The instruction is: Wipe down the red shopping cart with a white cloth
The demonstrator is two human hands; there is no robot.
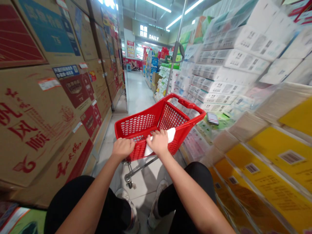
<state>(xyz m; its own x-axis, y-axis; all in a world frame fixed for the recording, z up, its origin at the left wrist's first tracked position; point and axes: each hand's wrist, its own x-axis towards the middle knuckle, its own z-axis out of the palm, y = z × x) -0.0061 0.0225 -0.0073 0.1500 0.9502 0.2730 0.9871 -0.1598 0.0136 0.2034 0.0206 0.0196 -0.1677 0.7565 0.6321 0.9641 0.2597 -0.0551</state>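
A red plastic shopping cart basket (179, 125) stands in front of me in a narrow store aisle. My left hand (122, 148) is closed round the cart's near rim on the left. My right hand (159, 142) is closed on the same rim to the right, with a white sheet or pack (170, 135) pinned under its fingers. The basket looks empty through its mesh. The cart's metal frame and a wheel (128, 179) show below, between my legs.
Brown cartons with red print (48, 120) are stacked high on the left. Wrapped white packs (226, 74) and yellow boxes (275, 162) line the right. The pale floor of the aisle (137, 92) runs ahead to more shelves and a "DAILY" sign (153, 37).
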